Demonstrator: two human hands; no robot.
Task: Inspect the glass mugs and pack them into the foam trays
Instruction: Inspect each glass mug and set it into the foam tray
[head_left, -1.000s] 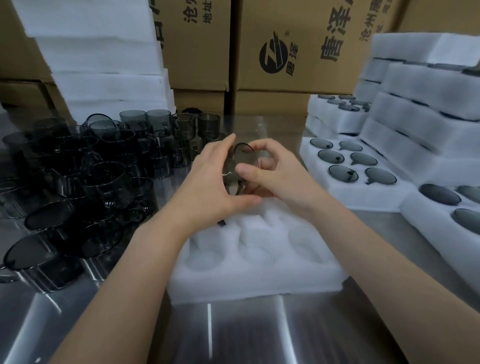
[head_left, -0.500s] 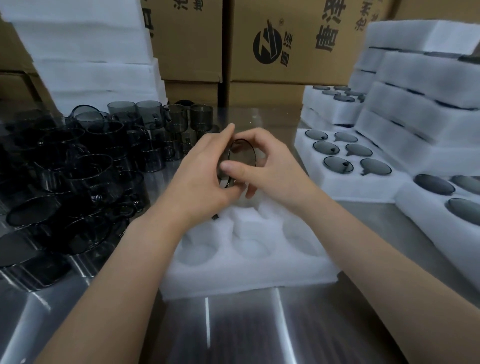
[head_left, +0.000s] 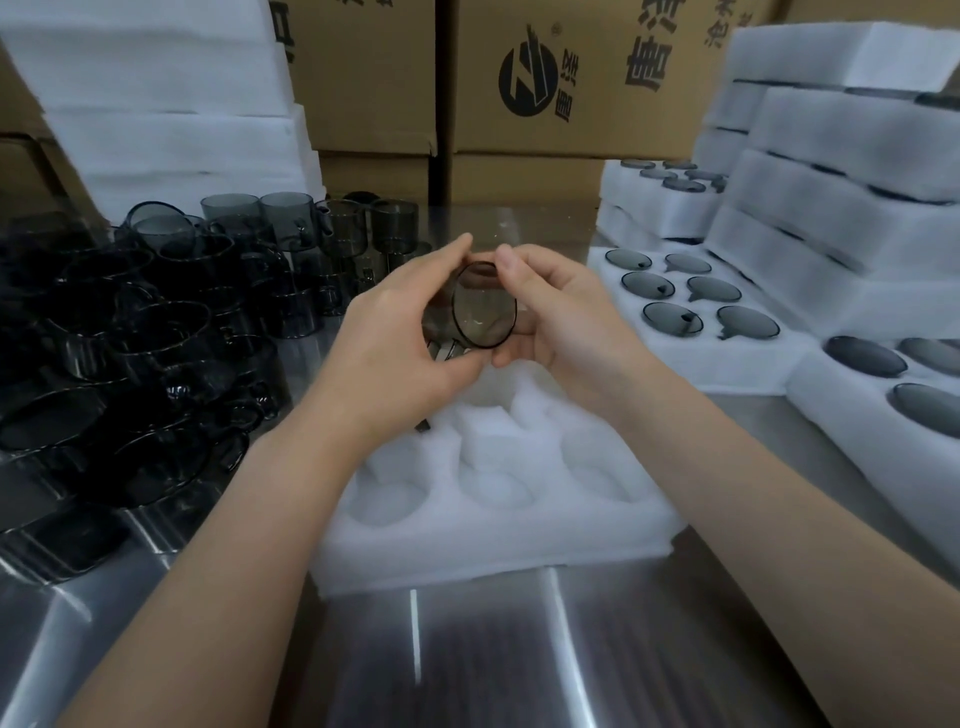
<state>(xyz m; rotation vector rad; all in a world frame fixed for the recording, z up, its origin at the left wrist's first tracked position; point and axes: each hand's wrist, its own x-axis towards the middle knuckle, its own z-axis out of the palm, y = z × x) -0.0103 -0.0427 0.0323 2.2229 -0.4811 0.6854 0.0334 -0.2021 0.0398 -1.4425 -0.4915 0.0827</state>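
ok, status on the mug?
Both on it: left hand and right hand grip the mug. Mug on its side over the tray. Visible pockets unfilled, nothing in the way.

Packing station in a warehouse or factory stockroom. You work at a bare steel table (head_left: 467, 670), lower frame, streaked with reflected light. Printed cardboard cartons (head_left: 571, 78) stand stacked like a wall across the top centre. Upper left: a pile of white foam slabs (head_left: 156, 104). Left side: a crowd of loose smoked-glass mugs (head_left: 156, 322), packed close together. Right side: filled foam trays (head_left: 696, 358), dark mugs seated in round pockets; more such trays in a stack (head_left: 831, 130), upper right. Centre: an empty foam tray (head_left: 493, 540) before you. Your left hand (head_left: 395, 343) and right hand (head_left: 566, 317) grip one mug (head_left: 483, 312) above it.
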